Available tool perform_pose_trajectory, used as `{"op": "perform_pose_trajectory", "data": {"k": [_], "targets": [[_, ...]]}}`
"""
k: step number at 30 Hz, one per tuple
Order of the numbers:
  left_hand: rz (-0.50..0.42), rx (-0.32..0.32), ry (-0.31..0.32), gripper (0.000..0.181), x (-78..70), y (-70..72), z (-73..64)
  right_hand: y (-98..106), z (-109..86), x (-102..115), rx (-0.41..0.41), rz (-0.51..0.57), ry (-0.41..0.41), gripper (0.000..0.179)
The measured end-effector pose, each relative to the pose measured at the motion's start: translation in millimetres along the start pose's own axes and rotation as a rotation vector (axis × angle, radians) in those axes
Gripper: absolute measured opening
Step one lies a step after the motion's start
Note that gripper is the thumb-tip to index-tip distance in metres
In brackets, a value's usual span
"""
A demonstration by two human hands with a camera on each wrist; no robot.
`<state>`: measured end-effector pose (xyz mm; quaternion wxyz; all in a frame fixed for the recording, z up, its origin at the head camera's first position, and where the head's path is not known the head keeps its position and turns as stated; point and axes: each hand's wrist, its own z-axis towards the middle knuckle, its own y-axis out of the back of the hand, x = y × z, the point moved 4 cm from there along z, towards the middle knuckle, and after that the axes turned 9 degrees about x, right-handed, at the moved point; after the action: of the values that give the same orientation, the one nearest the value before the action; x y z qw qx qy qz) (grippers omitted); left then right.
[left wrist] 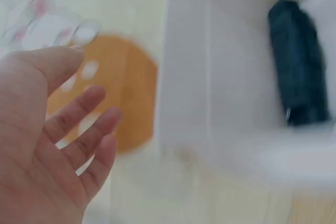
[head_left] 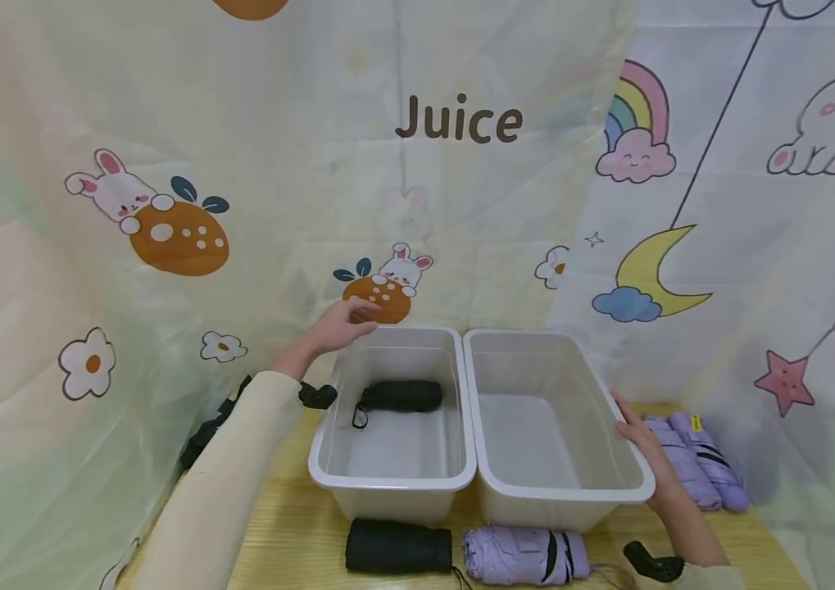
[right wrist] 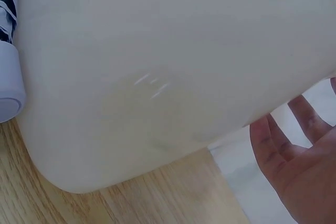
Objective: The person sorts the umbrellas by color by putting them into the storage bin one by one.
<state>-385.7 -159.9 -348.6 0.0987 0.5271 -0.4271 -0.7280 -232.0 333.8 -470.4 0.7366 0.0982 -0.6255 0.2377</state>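
My left hand (head_left: 344, 325) hovers over the far left corner of the left white bin (head_left: 392, 482), its fingers loosely spread and nothing in them. Inside that bin lies a folded black umbrella (head_left: 402, 396) with a wrist loop, also visible in the left wrist view. The right white bin (head_left: 568, 494) stands beside it with nothing inside. My right hand (head_left: 647, 447) touches that bin's right side near the rim. In the right wrist view, the extended fingers (right wrist: 268, 142) meet the bin's outer wall, some fingertips hidden behind it.
In front of the bins lie a folded black umbrella (head_left: 398, 547) and a folded purple umbrella (head_left: 524, 555). Two more purple umbrellas (head_left: 697, 459) lie right of the bins. Black items (head_left: 203, 438) sit partly behind my left sleeve. A printed curtain (head_left: 461, 205) hangs around the wooden table (head_left: 277, 524).
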Motion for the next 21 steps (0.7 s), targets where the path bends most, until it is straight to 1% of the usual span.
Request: {"op": "perform_pose_trajectory", "data": {"k": [2,4,6,8,9,11,13,15,18,21], "targets": [[-0.01,-0.049,0.004,0.035,10.1,17.2,-16.8,-1.3,1.0,0.0,0.017,0.028,-0.002,0.055],[-0.036,-0.078,0.015,0.035,24.2,30.0,-35.1,-2.4,1.2,0.2,0.045,0.074,0.0,0.055],[-0.046,-0.095,0.056,0.036,40.9,38.7,-54.7,-3.4,1.4,1.0,0.069,0.116,0.004,0.055],[-0.039,-0.096,0.111,0.037,58.7,43.0,-73.5,-4.0,0.8,2.3,0.091,0.157,0.01,0.056],[-0.033,-0.094,0.138,0.038,66.3,43.9,-81.9,-4.3,-0.1,2.9,0.103,0.179,0.014,0.057],[-0.013,-0.092,0.193,0.04,84.1,43.5,-98.2,-4.0,-2.0,3.7,0.101,0.186,0.016,0.057],[0.001,-0.091,0.247,0.042,102.2,40.7,-113.5,-4.2,-3.8,3.8,0.105,0.192,0.019,0.057],[0.027,-0.105,0.293,0.041,118.7,36.9,-127.7,-4.8,-4.8,3.5,0.105,0.19,0.021,0.056],[0.097,-0.146,0.33,0.038,142.5,29.6,-145.7,-6.7,-3.6,3.0,0.106,0.185,0.029,0.056],[0.2,-0.19,0.338,0.038,161.8,21.2,-161.8,-9.8,-0.2,2.1,0.112,0.203,0.039,0.056]]}}
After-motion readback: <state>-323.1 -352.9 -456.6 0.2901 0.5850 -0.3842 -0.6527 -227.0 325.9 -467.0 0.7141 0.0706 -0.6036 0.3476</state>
